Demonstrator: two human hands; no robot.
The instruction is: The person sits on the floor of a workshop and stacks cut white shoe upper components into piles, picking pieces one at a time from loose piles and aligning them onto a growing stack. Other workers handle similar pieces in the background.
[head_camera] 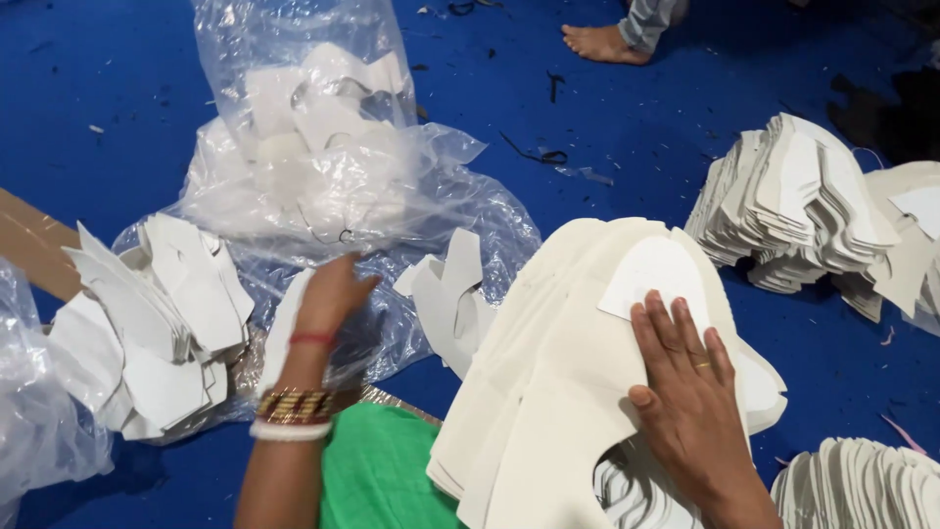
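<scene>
Near right: right hand (690, 392) flat, fingers (676, 333) spread on cream stack (568, 372); left hand (333, 294) loosely curled, reaching into plastic bag (323, 186), nothing visibly pinched.

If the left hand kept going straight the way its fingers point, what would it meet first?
The left hand points up and away over crumpled clear plastic. It would probably first meet the clear plastic bag stuffed with white cut pieces, right ahead of the fingertips, though depth is hard to judge.
</scene>
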